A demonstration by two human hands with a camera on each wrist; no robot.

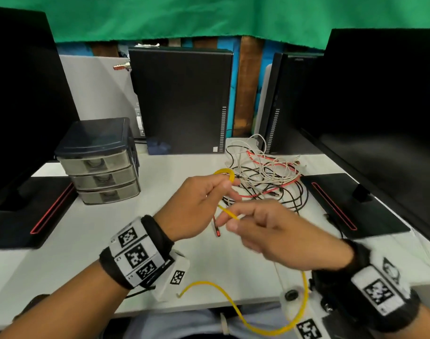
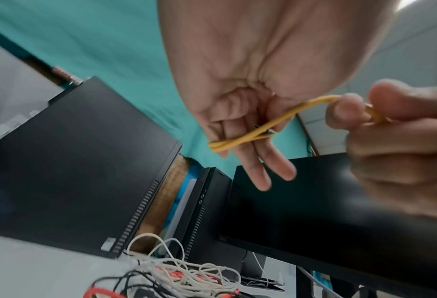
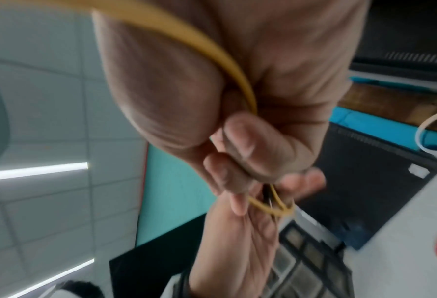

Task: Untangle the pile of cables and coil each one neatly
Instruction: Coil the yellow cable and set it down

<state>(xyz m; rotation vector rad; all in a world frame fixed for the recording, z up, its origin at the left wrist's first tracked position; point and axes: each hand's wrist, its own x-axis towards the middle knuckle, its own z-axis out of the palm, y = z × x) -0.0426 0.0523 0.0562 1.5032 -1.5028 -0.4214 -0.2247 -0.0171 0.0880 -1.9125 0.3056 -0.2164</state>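
Your left hand [image 1: 196, 204] pinches a small loop of the yellow cable [image 1: 225, 173], thumb and forefinger curled on it, other fingers loosely out. In the left wrist view two yellow turns cross those fingers, so the coil looks just started. Your right hand [image 1: 270, 233] pinches the same cable just beside the left; the short stretch between them runs diagonally, left hand farther from you, right hand nearer.

From your right hand the slack drops under the wrist, hangs off the near edge of the tabletop [image 1: 86, 228], swings back up, and its free end lies on the tabletop near that edge, under your left wrist. So the uncoiled length lies behind and below your right hand; judged from this, the right hand feeds and the left holds the loop.

The tangled pile [image 1: 265, 177] of white, black and red cables sits toward the far edge of the tabletop, just past your left fingertips, apart from the yellow one as far as visible. Still untouched work.
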